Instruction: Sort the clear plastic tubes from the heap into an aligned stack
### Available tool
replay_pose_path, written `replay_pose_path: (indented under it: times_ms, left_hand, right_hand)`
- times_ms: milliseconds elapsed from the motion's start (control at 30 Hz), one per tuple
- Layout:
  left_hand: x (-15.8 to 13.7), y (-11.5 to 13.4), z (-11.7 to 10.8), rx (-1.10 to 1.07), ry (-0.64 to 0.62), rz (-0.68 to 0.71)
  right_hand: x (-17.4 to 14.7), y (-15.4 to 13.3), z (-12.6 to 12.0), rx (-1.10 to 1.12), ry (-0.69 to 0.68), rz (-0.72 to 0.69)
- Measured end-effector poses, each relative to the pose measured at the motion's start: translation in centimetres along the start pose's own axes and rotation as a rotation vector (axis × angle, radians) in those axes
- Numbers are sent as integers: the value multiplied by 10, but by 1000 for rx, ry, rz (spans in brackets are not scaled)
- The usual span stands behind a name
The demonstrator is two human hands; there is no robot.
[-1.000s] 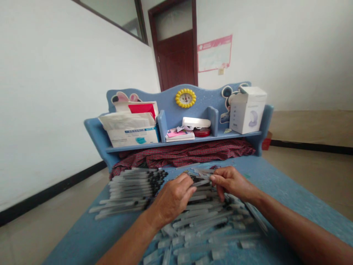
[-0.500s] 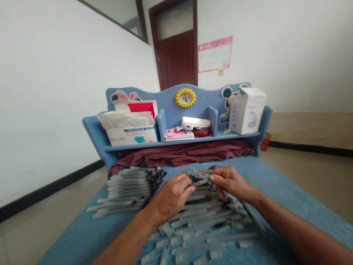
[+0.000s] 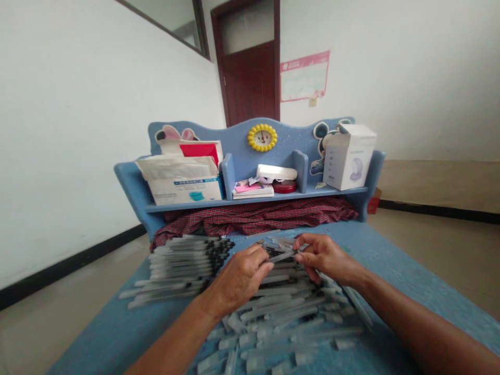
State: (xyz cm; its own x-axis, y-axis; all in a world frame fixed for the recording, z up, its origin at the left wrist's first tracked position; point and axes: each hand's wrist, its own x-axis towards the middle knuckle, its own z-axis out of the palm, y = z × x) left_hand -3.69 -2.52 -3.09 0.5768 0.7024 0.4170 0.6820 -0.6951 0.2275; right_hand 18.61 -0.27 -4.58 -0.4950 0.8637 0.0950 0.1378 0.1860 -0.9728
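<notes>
Between my two hands is a translucent pen barrel (image 3: 282, 257), lying nearly level above the pile. My left hand (image 3: 242, 271) is closed with thumb and fingers around its left end. The thumb and forefinger of my right hand (image 3: 322, 259) pinch the right end, where a small dark tip shows. Beneath and in front of both hands spreads a loose pile of frosted pen barrels and caps (image 3: 273, 311). To the left of my left hand, pens with black ends (image 3: 179, 263) lie stacked side by side in rows.
Everything lies on a blue table (image 3: 406, 271). At its back stands a blue shelf (image 3: 250, 202) with a mask box (image 3: 187, 188), a white box (image 3: 347, 161), papers (image 3: 253, 192) and a red round tin (image 3: 285, 186). A checked cloth (image 3: 258, 216) is bunched below the shelf.
Both hands keep their hold on the pen barrel. My right forefinger has shifted slightly at its right end, and the whole view has moved a little.
</notes>
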Motion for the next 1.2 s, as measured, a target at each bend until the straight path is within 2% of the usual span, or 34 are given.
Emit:
replay_pose_path:
  times_ms: [200, 367, 533, 833, 967, 1067, 1200]
  left_hand:
    - [-1, 0, 0, -7, -13, 13]
    - [-1, -1, 0, 1, -23, 10]
    - [0, 1, -1, -9, -31, 3]
    - [3, 5, -4, -75, -128, -20]
    - [4, 6, -8, -85, -94, -30]
    - [4, 4, -10, -84, -72, -39]
    - [4, 4, -11, -113, -56, -55]
  right_hand:
    - [0, 0, 1, -116, 25, 6]
    - [0, 0, 0, -6, -18, 19]
    - [0, 1, -1, -121, 7, 25]
    - [-2, -4, -9, -2, -51, 39]
    - [-2, -8, -16, -20, -21, 11]
    - [-5, -11, -25, -105, -84, 57]
    - [-9, -13, -35, -323, -240, 213]
